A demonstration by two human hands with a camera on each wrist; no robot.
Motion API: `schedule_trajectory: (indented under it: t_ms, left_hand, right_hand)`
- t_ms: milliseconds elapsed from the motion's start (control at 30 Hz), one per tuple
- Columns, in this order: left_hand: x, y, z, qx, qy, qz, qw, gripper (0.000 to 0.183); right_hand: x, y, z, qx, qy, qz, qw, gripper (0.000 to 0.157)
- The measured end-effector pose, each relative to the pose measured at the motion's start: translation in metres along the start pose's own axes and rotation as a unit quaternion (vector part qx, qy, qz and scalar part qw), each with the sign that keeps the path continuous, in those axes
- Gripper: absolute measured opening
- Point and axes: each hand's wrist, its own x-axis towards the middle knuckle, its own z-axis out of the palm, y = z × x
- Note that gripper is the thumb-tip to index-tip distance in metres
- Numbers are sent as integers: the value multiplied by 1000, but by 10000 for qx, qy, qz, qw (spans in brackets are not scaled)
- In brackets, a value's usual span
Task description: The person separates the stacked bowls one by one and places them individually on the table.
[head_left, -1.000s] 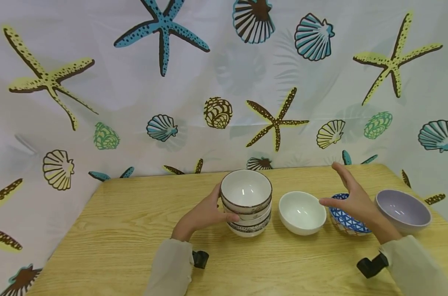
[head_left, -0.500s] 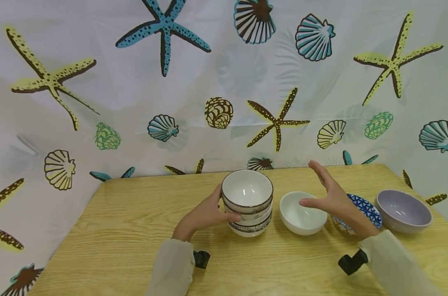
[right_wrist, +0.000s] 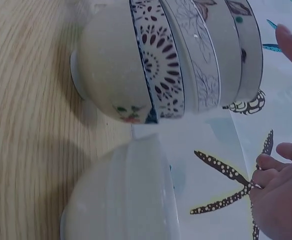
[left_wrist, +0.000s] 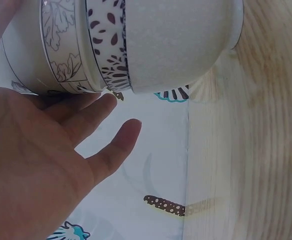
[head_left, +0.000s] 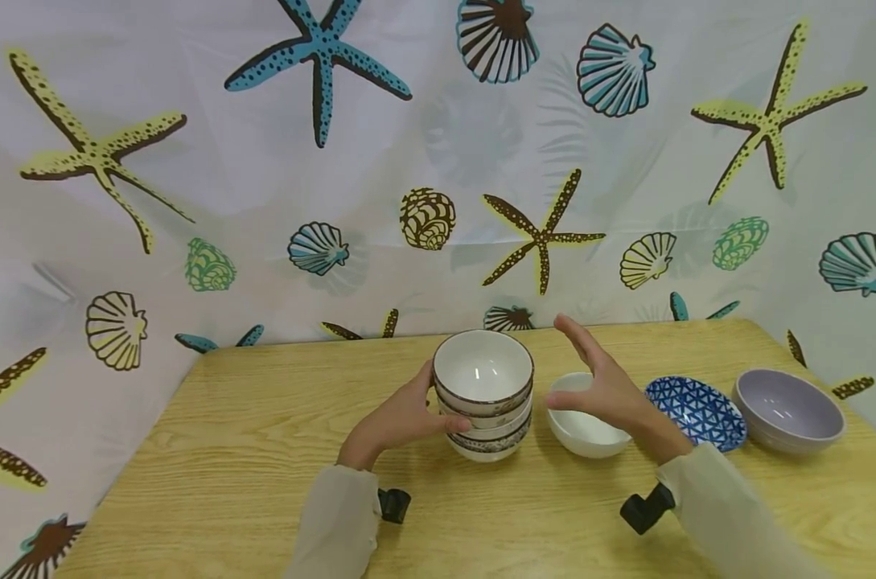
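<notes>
A stack of several patterned bowls [head_left: 483,378] stands on the table in the head view, the top one white inside with a dark rim. My left hand [head_left: 401,418] holds the stack's left side, thumb in front and fingers behind. In the left wrist view its fingers lie along the upper bowls and the little finger stands off. My right hand [head_left: 600,390] hovers over the plain white bowl [head_left: 590,434] with thumb and fingers spread and nothing between them. The right wrist view shows the stack [right_wrist: 186,55] and the white bowl [right_wrist: 126,195] side by side, that hand apart from both.
Right of the white bowl sit a blue-and-white patterned bowl [head_left: 698,410] and a lilac bowl [head_left: 788,406] on the wooden table [head_left: 264,450]. Behind the table's far edge hangs a cloth [head_left: 380,185] printed with shells and starfish.
My right hand has moved left, from above the blue-and-white bowl to above the white bowl, uncovering more of the blue-and-white one. My left hand and the stack stay in place.
</notes>
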Motion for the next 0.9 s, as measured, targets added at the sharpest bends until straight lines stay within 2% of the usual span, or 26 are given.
schedule_trajectory:
  t_ms: [367, 700, 900]
  left_hand:
    - [1, 1, 0, 81, -14, 86, 9999, 122]
    - [1, 2, 0, -24, -51, 52, 10000, 120]
    - [1, 2, 0, 21, -22, -9, 10000, 117]
  right_hand:
    - [11, -10, 23, 370, -311, -99, 9988, 110]
    - [20, -6, 36, 672, -569, -123, 9960, 117]
    - [23, -4, 40, 659, -597, -106, 9960, 120]
